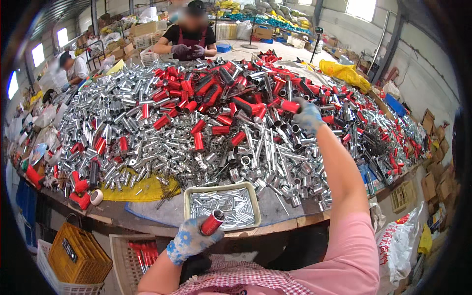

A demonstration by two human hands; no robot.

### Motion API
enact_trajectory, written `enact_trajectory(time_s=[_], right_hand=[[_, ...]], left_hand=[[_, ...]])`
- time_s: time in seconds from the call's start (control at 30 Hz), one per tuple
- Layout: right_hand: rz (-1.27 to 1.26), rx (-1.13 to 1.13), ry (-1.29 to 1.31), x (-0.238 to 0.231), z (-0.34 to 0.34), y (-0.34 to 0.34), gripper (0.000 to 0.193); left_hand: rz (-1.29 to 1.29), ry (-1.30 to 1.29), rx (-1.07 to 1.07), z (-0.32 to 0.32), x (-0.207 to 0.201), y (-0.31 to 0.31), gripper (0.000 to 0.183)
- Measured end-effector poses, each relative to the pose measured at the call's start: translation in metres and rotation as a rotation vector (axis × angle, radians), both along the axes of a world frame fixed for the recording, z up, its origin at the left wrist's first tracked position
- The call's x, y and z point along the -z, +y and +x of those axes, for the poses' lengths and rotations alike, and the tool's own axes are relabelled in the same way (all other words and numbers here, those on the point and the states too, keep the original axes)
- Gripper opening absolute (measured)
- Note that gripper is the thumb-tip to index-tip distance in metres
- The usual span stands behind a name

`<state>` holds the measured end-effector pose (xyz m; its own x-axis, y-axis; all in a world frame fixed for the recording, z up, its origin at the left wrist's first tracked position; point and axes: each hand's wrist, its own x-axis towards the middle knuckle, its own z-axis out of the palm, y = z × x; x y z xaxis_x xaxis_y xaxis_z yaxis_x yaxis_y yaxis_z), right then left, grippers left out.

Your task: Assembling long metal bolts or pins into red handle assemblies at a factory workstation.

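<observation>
In front of my body, my left hand (pixel 191 239), in a white glove with blue flowers, is closed around a short red metal sleeve (pixel 212 224) with a silvery, open upper end. My right arm stretches far over the heap, and my gloved right hand (pixel 309 118) is closed on another red sleeve (pixel 290 106) at the heap's right-centre. Silver tubes (pixel 296 129) and red gun-shaped handles (pixel 250 106) lie around that hand. Close beyond my left hand, a cream tray (pixel 187 206) holds many small silver pins (pixel 223 202).
A large heap of silver metal parts (pixel 123 118) covers the table. A yellow sack (pixel 142 188) lies under its near edge. Below the table stand a crate with red rods (pixel 142 255) and a yellow crate (pixel 81 253). Across the heap, a gloved co-worker (pixel 189 37) stands; another person (pixel 74 69) is at left.
</observation>
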<state>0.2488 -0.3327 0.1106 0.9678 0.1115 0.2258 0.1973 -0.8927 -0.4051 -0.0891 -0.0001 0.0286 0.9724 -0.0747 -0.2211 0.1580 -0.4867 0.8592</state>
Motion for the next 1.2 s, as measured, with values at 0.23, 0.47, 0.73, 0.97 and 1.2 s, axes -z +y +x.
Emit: enact_trajectory(time_s=[0.23, 0.47, 0.73, 0.97, 1.2], right_hand=[[1.266, -0.472, 0.654, 0.003, -0.181, 0.001, 0.069], [1.282, -0.394, 0.824, 0.015, -0.305, -0.005, 0.068], [0.97, -0.506, 0.771, 0.014, -0.326, 0.005, 0.063], [-0.151, -1.042, -0.358, 0.004, -0.34, 0.029, 0.044], [-0.216, -1.389, -0.696, 0.006, -0.352, 0.044, 0.031]], left_hand=[[0.333, -0.327, 0.129, -0.009, 0.002, -0.007, 0.04], [0.379, -0.67, 0.278, -0.017, -0.016, -0.015, 0.027], [0.398, -0.74, 0.316, -0.052, -0.033, -0.014, 0.033], [0.286, -0.177, 0.633, -0.059, -0.047, -0.012, 0.034], [-0.001, 0.638, 0.786, -0.054, -0.056, -0.022, 0.035]])
